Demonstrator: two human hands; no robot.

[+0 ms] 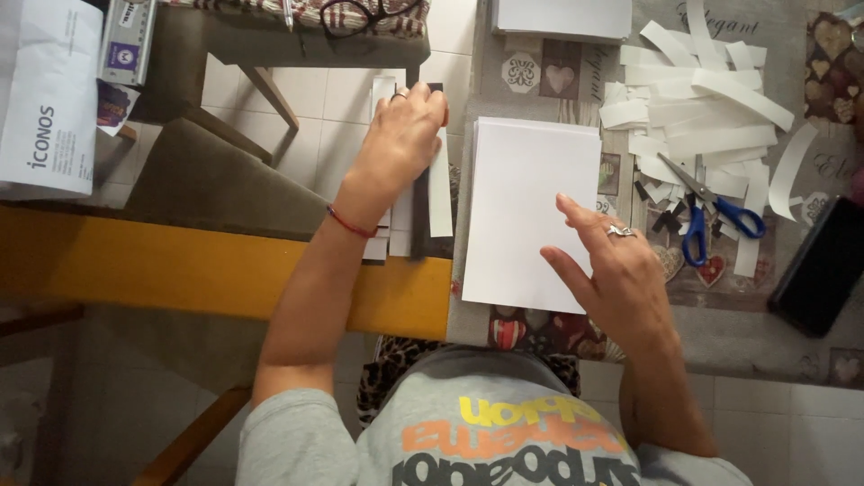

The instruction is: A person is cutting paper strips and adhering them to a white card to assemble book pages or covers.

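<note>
My left hand rests on a bundle of long paper strips, white and black, lying off the table's left edge over a yellow bench; its fingers press down on them. A red string bracelet sits on that wrist. My right hand, wearing a ring, lies flat with fingers spread on the lower right part of a white paper stack on the table.
A heap of cut white strips lies at the back right with blue-handled scissors beside it. A black flat object sits at the right edge. More white sheets lie at the back. Glasses rest on a chair.
</note>
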